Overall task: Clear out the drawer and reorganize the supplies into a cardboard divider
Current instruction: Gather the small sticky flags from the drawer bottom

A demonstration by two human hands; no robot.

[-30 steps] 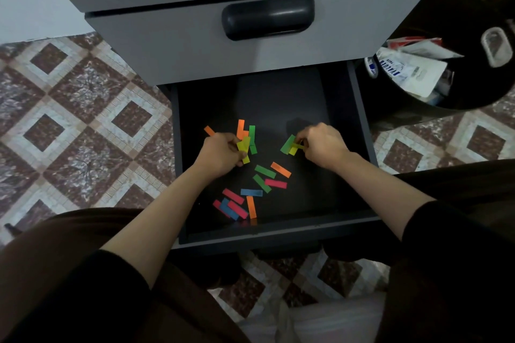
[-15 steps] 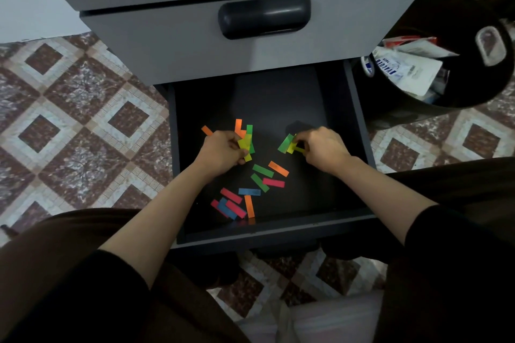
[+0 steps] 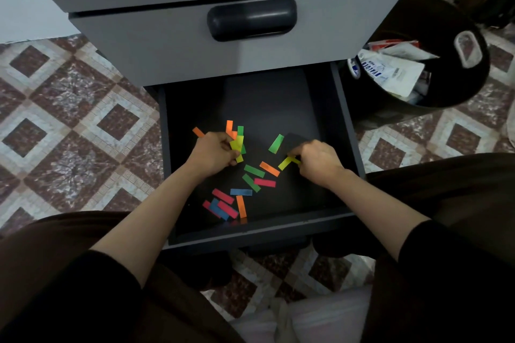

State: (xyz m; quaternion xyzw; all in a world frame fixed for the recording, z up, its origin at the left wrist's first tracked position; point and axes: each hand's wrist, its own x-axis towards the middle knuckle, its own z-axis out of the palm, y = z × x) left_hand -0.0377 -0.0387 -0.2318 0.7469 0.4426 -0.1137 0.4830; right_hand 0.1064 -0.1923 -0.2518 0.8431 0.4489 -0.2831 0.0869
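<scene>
Right hand (image 3: 317,160) has drawn one yellow strip (image 3: 285,163) off the green strip (image 3: 276,143), pinching its end; left hand (image 3: 214,152) grips a bunch (image 3: 237,146), which I judge flimsy, featherlight paper.

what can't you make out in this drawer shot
Head view only.
Strip count in the left hand: curled fingers cover the bundle.
Rear of the open drawer: hidden under the closed drawer above.
Print on packets in the bin: too small, dim.
Cardboard divider: nowhere in frame.

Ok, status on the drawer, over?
Left hand grips yellow strips. Right hand pinches a single yellow strip. Loose strips lie on the drawer floor. No obstruction seen.
</scene>
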